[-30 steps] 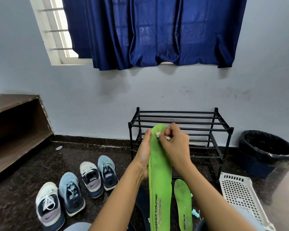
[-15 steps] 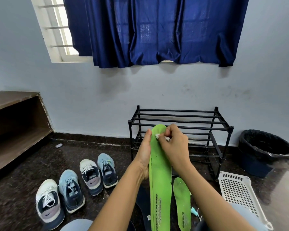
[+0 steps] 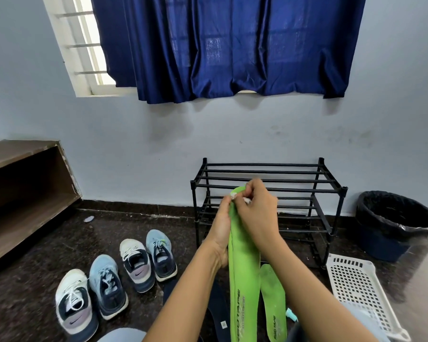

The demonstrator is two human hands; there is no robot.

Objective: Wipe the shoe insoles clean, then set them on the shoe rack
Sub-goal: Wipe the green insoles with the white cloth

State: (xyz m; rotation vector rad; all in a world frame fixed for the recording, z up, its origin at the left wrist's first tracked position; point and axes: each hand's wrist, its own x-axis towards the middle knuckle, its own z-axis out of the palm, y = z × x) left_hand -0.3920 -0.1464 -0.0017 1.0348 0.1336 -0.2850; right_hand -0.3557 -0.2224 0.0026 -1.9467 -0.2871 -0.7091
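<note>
Both bare forearms reach forward and upward from the bottom of the view and draw together. The left forearm (image 3: 183, 292) rises from the lower middle, its wrist bent slightly inward. The left hand (image 3: 220, 227) grips the left edge of an upright green insole (image 3: 244, 272), the thumb lying up along that edge and the other fingers hidden behind it. The right forearm (image 3: 314, 299) comes in from the lower right and crosses in front of the insole. The right hand (image 3: 258, 213) shows its back to the camera, fingers curled, their tips pinching a small white scrap (image 3: 234, 193) against the insole's upper end. The two hands meet near the top.
</note>
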